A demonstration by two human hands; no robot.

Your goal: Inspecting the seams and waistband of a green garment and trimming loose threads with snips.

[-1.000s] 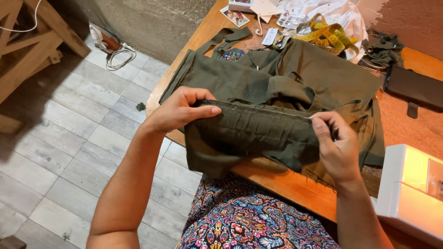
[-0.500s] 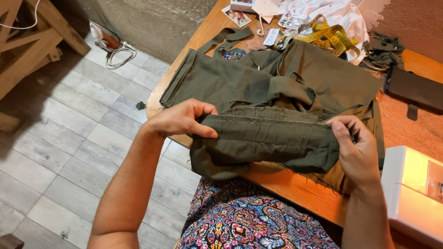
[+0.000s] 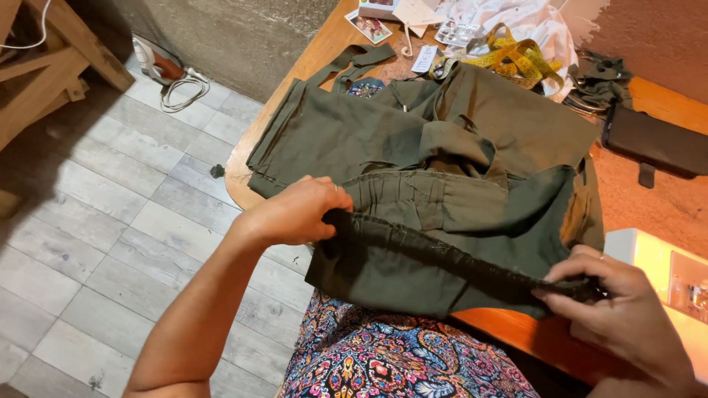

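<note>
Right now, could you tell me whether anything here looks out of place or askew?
An olive-green fabric strip hangs over the wooden table's far edge, and the yellow measuring tape lies tangled. Nothing looks damaged or spilled.

A home sewing corner, or a small tailoring workshop. A wooden bench (image 3: 324,51) stands against a rough plastered wall (image 3: 243,37), spread with olive-green cloth (image 3: 369,133). At the bench's far edge lie a yellow measuring tape (image 3: 520,55), white fabric (image 3: 531,18) and small paper cards (image 3: 369,26). A white sewing machine (image 3: 656,273) with its lamp lit sits at the near right corner. The floor (image 3: 96,221) is grey wood-look tile, with a clothes iron (image 3: 155,63) and its coiled cord left on it.
</note>
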